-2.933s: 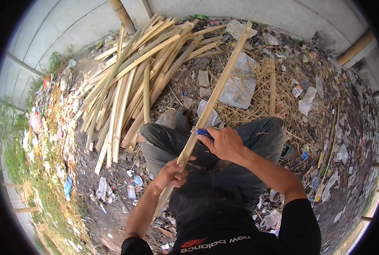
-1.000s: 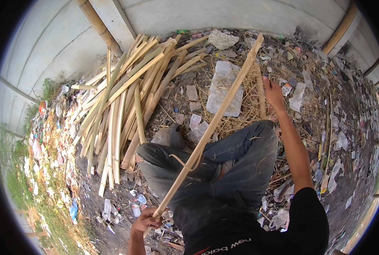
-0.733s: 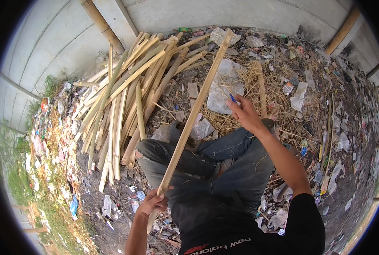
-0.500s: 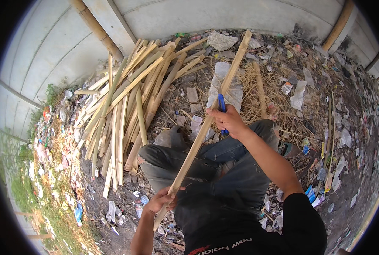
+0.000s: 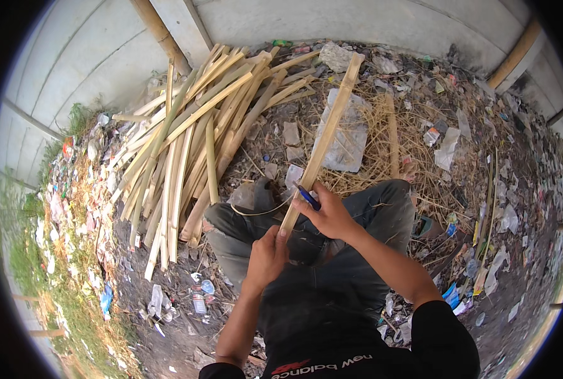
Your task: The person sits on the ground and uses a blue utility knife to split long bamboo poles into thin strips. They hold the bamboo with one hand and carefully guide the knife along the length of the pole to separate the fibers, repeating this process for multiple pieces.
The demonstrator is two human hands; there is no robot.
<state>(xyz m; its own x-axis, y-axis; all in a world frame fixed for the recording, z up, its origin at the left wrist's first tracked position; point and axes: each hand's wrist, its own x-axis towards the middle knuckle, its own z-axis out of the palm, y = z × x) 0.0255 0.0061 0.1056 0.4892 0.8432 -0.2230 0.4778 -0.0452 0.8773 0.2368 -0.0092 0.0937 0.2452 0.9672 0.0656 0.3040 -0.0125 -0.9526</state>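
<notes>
A long split bamboo strip (image 5: pixel 331 136) slants away from my lap toward the far wall. My left hand (image 5: pixel 267 258) is closed round its near end, thumb on top. Higher up the strip, my right hand (image 5: pixel 329 215) grips a blue-handled cutter knife (image 5: pixel 309 198), set across the strip with its blade side against the wood. The blade itself is mostly hidden. From that spot a thin curled bamboo shaving (image 5: pixel 251 213) bends out to the left, over my knee.
A heap of split bamboo strips (image 5: pixel 187 145) lies at the left. Beyond my legs are a pale flat sheet (image 5: pixel 351 148) and dry shavings (image 5: pixel 373 123). Litter covers the ground around me. A grey wall (image 5: pixel 357 25) with bamboo posts (image 5: pixel 161 35) closes the far side.
My right hand has come down the strip toward me with the knife, and a shaving now curls off. My left hand has moved up and right, with the strip's near end.
</notes>
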